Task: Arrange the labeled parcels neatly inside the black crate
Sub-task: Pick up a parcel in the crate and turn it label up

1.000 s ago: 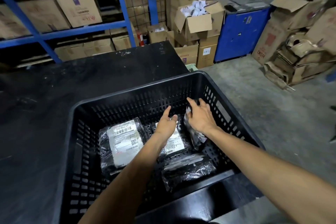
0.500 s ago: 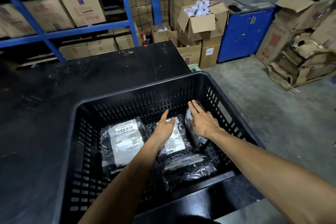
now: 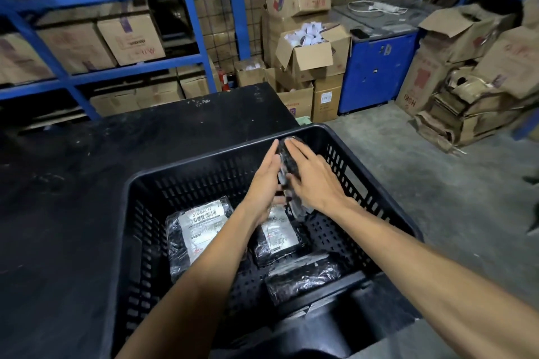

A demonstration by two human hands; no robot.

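A black slatted crate [image 3: 186, 167] sits on a black table. Inside lie three black-wrapped parcels: one with a white barcode label [image 3: 201, 227] at the left, a labeled one [image 3: 278, 237] in the middle, and one with its dark side up [image 3: 303, 274] near the front. A fourth parcel [image 3: 287, 163] stands on edge, lifted near the crate's far right corner. My left hand [image 3: 267, 183] presses its left face and my right hand [image 3: 313, 181] presses its right face, so the parcel is clamped between both palms.
The black table [image 3: 73, 183] stretches left and behind the crate. Blue shelving [image 3: 186, 9] with cardboard boxes stands at the back. Stacked cartons [image 3: 309, 64], a blue cabinet [image 3: 376, 70] and flattened cardboard [image 3: 463, 108] line the concrete floor on the right.
Both hands have risen from the crate floor, lifting the upright parcel between them toward the far rim. The left hand left the middle parcel.
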